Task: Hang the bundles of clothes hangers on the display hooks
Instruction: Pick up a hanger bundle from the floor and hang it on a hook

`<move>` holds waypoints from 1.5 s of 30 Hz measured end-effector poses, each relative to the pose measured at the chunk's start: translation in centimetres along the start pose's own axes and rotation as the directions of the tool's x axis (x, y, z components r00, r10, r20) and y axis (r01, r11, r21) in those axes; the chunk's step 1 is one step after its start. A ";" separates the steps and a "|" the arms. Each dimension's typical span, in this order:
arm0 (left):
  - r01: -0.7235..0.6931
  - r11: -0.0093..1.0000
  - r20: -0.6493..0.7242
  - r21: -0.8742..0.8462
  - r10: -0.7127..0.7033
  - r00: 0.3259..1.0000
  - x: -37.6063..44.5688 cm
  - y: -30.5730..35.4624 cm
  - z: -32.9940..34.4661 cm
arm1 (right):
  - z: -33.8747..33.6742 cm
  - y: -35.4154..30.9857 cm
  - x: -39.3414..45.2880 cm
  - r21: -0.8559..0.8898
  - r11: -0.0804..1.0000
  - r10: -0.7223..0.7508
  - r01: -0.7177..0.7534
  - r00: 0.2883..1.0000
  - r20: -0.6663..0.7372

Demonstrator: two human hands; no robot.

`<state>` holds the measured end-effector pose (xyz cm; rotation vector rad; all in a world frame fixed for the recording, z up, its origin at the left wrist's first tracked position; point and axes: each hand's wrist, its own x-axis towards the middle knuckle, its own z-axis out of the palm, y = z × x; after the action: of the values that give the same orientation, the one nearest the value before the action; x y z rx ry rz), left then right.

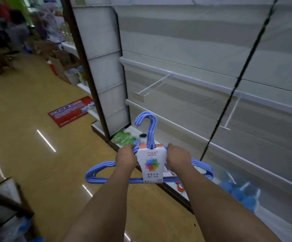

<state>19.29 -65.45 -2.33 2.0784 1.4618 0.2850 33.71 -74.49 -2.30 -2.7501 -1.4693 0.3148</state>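
Hangers [148,172]: we grip the blue bundle with left hand [126,158] and right hand [177,158]; display hook [154,84] at twelve o'clock.

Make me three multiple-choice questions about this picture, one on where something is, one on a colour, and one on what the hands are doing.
1. Where do the green plastic hangers lie?
A. on the white bottom shelf
B. on a hook
C. on the floor mat

2. What colour is the bundle of plastic clothes hangers being held?
A. red
B. light blue
C. yellow

3. How is the bundle held?
A. by the left hand only
B. by no hand
C. by both hands

Answers:
1 A: they rest on the shelf, beyond the held bundle.
2 B: its hooks and its bars are light blue, with a white card label in the middle.
3 C: the left hand and the right hand grip the shoulders on either side of the label.
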 end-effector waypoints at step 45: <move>-0.119 0.992 0.075 0.050 0.115 0.991 44.9 -18.8 -20.4 | -1.9 -35.9 36.2 0.046 0.989 0.146 -0.144 0.988 -0.056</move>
<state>11.62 -13.24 -3.13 2.1990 1.3215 0.2163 24.09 -24.33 -3.02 -2.8132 -1.2379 0.2601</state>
